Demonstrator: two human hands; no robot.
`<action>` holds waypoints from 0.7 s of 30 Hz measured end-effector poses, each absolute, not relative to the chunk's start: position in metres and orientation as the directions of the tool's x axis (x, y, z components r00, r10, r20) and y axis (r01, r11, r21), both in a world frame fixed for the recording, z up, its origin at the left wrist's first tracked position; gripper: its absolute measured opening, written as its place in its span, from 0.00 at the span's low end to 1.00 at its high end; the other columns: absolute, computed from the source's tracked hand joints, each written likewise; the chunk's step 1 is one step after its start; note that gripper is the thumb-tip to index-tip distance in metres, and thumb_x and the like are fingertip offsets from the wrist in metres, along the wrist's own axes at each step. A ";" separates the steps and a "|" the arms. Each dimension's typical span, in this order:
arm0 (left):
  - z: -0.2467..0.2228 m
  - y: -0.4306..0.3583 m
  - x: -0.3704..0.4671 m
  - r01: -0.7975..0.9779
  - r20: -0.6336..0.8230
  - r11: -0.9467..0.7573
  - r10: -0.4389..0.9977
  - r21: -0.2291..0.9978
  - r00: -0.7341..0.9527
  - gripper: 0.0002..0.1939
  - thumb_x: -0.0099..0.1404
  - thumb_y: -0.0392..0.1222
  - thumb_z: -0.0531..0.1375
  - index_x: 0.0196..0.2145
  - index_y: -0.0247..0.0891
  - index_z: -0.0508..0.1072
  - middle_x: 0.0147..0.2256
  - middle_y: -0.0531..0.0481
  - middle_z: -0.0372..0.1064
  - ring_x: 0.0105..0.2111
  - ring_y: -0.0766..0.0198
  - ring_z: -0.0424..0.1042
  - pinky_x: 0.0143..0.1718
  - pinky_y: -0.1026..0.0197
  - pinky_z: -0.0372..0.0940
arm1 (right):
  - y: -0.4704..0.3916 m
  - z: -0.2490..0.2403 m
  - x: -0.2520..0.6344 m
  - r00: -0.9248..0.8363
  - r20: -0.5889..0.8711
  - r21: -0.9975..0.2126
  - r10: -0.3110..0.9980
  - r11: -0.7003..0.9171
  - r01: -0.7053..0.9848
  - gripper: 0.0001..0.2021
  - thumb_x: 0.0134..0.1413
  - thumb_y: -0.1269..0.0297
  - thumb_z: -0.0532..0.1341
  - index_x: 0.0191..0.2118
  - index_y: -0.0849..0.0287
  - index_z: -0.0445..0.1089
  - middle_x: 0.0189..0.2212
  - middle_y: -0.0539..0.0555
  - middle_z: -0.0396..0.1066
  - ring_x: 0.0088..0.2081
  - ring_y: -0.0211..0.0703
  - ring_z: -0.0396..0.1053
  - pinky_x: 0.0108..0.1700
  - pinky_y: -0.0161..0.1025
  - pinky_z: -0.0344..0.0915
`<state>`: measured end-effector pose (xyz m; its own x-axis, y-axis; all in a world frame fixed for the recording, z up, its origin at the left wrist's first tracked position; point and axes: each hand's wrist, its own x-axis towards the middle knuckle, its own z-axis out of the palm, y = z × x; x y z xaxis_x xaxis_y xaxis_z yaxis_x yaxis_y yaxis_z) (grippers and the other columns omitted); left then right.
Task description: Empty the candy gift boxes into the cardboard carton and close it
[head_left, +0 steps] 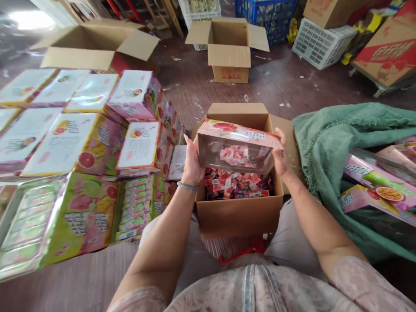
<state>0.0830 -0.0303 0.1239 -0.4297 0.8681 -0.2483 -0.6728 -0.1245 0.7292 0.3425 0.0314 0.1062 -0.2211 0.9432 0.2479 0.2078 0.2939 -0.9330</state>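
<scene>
I hold a pink fruit-printed display box point(237, 145) tipped on its side over an open cardboard carton point(238, 216) between my knees. My left hand point(191, 162) grips the box's left end and my right hand point(282, 158) grips its right end. Small pink and red wrapped candies show inside the tipped box, and many more candies point(237, 186) lie loose in the carton below. A green bracelet circles my left wrist.
Stacks of pink, white and green fruit-printed boxes point(84, 147) cover the floor at left. A green cloth point(331, 143) with more printed boxes point(380, 182) lies at right. Open cardboard cartons point(229, 54) and plastic crates point(320, 43) stand farther back.
</scene>
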 end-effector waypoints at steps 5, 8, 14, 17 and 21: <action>0.104 -0.028 0.093 -0.655 -0.262 -0.041 0.896 0.755 -0.358 0.30 0.77 0.66 0.53 0.62 0.45 0.78 0.61 0.43 0.78 0.69 0.49 0.68 0.67 0.51 0.69 | 0.040 0.101 0.361 -0.132 0.338 -0.897 0.932 0.362 0.254 0.54 0.56 0.15 0.49 0.75 0.51 0.54 0.71 0.63 0.60 0.72 0.62 0.60 0.72 0.61 0.62; 0.091 -0.023 0.091 -0.611 -0.226 0.004 0.931 0.791 -0.287 0.37 0.75 0.71 0.51 0.64 0.40 0.76 0.61 0.39 0.77 0.69 0.46 0.68 0.68 0.47 0.67 | 0.040 0.099 0.366 -0.136 0.437 -0.831 0.889 0.457 0.317 0.54 0.57 0.16 0.46 0.74 0.53 0.54 0.69 0.65 0.61 0.71 0.64 0.60 0.71 0.65 0.63; 0.074 -0.015 0.093 -0.534 -0.135 -0.043 0.947 0.845 -0.290 0.39 0.71 0.75 0.54 0.63 0.44 0.76 0.62 0.42 0.76 0.68 0.46 0.70 0.68 0.45 0.68 | 0.037 0.105 0.368 -0.322 0.503 -0.726 0.802 0.594 0.345 0.54 0.57 0.18 0.52 0.77 0.54 0.51 0.70 0.67 0.59 0.68 0.66 0.64 0.70 0.67 0.64; 0.075 -0.013 0.098 -0.523 -0.137 -0.021 0.956 0.852 -0.261 0.40 0.70 0.76 0.54 0.63 0.44 0.76 0.62 0.41 0.76 0.68 0.44 0.70 0.66 0.44 0.70 | 0.047 0.104 0.376 -0.308 0.496 -0.728 0.812 0.582 0.363 0.56 0.56 0.18 0.53 0.77 0.54 0.50 0.72 0.66 0.59 0.69 0.67 0.63 0.71 0.68 0.62; 0.097 -0.016 0.103 -0.479 -0.166 0.035 0.958 0.877 -0.234 0.47 0.67 0.81 0.50 0.62 0.41 0.77 0.63 0.40 0.75 0.68 0.43 0.69 0.66 0.43 0.70 | 0.044 0.101 0.378 -0.281 0.418 -0.764 0.864 0.502 0.405 0.53 0.58 0.20 0.55 0.76 0.54 0.52 0.71 0.65 0.61 0.70 0.63 0.64 0.71 0.63 0.64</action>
